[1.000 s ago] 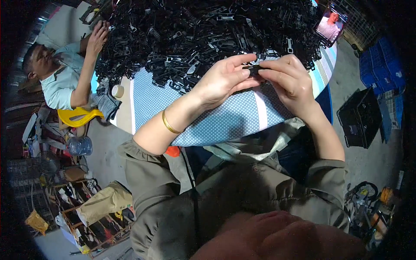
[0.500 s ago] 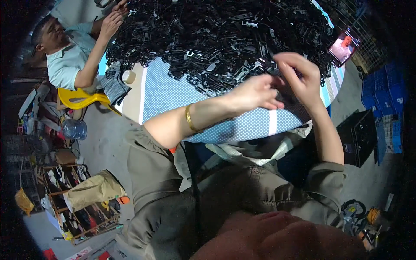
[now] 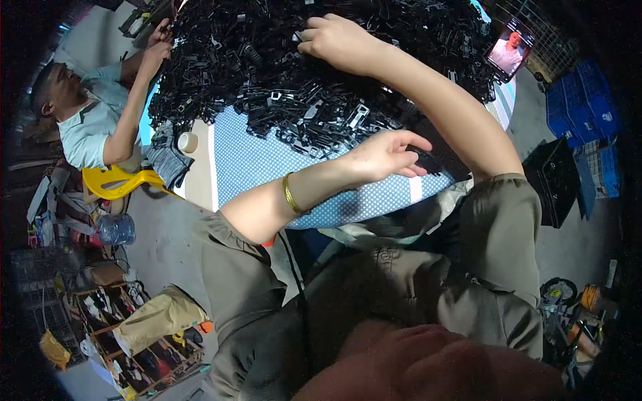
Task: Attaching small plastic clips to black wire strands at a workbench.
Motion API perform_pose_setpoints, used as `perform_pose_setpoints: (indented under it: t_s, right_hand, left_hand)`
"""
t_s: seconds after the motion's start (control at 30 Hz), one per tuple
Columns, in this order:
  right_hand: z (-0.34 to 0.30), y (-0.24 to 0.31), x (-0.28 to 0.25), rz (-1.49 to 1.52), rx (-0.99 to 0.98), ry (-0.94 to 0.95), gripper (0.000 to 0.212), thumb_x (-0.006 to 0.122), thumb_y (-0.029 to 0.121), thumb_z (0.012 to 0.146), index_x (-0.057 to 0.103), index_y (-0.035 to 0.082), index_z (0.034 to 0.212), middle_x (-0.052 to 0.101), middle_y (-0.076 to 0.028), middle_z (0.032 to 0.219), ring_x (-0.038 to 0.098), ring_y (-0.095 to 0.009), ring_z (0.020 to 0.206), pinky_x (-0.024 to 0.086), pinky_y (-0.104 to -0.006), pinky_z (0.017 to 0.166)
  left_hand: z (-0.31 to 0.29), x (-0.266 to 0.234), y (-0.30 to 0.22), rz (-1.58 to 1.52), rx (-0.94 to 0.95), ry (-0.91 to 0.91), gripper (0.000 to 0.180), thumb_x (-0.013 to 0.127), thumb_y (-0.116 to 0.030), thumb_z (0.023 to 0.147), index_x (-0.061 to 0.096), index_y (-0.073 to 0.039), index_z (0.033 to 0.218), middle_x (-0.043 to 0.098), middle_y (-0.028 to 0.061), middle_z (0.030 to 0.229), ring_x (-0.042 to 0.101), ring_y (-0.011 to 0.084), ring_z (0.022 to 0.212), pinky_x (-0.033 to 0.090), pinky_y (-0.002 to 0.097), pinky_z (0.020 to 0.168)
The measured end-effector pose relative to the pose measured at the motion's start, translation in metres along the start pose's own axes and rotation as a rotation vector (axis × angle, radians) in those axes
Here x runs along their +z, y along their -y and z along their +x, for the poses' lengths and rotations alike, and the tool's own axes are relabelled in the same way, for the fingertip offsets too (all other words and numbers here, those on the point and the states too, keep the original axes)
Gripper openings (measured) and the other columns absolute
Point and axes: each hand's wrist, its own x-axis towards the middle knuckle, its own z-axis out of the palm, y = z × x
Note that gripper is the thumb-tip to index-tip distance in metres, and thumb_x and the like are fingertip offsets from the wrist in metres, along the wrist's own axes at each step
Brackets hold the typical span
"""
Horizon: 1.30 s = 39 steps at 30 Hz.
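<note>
A big heap of small black clip-like parts (image 3: 314,110), some with shiny metal bits, covers most of the table. My right hand (image 3: 338,45) reaches across to the middle of the heap. Its fingers are bent together at the parts, and a small light bit shows at the fingertips; what they hold is too small to name. Nearer me, my left hand (image 3: 391,155) hovers at the heap's near edge with its fingers apart and nothing visible in them. Dark parts lie just past its fingertips.
Blue dotted cloth (image 3: 234,157) covers the table. A tape roll (image 3: 188,142) and grey fabric (image 3: 165,157) lie at its left edge, where another person (image 3: 93,127) works. A lit screen (image 3: 509,52) stands far right, near blue crates (image 3: 582,103) and a black box (image 3: 554,180).
My right hand has swung from near my left hand, far and leftward onto the heap. My left hand has shifted slightly toward me, its fingers now more spread. The view has shifted slightly.
</note>
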Motion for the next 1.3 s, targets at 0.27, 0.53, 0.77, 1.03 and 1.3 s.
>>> perform_pose_setpoints:
  t_s: [0.27,0.53,0.77,1.03,1.3]
  right_hand:
    - [-0.118,0.011,-0.063,0.934,0.553,-0.412,0.023,0.060,0.011,0.083,0.062,0.003,0.104,0.062,-0.003,0.081,0.057,-0.008,0.068,0.045,-0.0194,0.057]
    - [-0.156,0.045,-0.082,0.746,0.654,-0.261,0.021,0.066,0.010,0.075,0.065,-0.001,0.093,0.051,-0.007,0.062,0.047,-0.013,0.051,0.035,-0.0256,0.046]
    - [-0.154,0.058,-0.078,0.523,0.586,-0.340,0.017,0.067,0.008,0.072,0.065,0.000,0.087,0.052,-0.009,0.063,0.052,-0.020,0.053,0.041,-0.0301,0.048]
    - [-0.146,0.067,-0.079,0.380,0.556,-0.375,0.018,0.068,0.008,0.069,0.065,0.002,0.086,0.054,-0.007,0.068,0.053,-0.021,0.061,0.044,-0.0311,0.053]
    - [-0.153,0.060,-0.075,0.494,0.516,-0.361,0.019,0.068,0.007,0.068,0.066,0.003,0.087,0.054,-0.008,0.071,0.052,-0.021,0.065,0.043,-0.0311,0.056]
  left_hand:
    - [-0.008,-0.007,-0.021,-0.324,0.238,-0.429,0.037,0.036,-0.009,0.094,0.030,0.008,0.125,0.053,0.0181,0.103,0.057,0.0285,0.100,0.047,0.0349,0.091]
    - [-0.005,-0.008,-0.013,-0.243,0.316,-0.509,0.035,0.036,-0.008,0.094,0.035,0.007,0.126,0.053,0.0162,0.110,0.058,0.0200,0.096,0.048,0.0320,0.089]
    - [-0.002,-0.009,-0.005,-0.130,0.366,-0.521,0.036,0.038,-0.008,0.093,0.036,0.006,0.127,0.054,0.0150,0.109,0.058,0.0168,0.094,0.048,0.0290,0.087]
    - [-0.004,-0.009,-0.007,-0.041,0.356,-0.601,0.037,0.038,-0.009,0.094,0.036,0.006,0.127,0.053,0.0151,0.112,0.057,0.0167,0.094,0.048,0.0291,0.087]
    - [-0.010,-0.013,-0.016,0.143,0.265,-0.497,0.037,0.046,-0.005,0.090,0.039,0.007,0.125,0.055,0.0139,0.109,0.058,0.0155,0.092,0.049,0.0260,0.084]
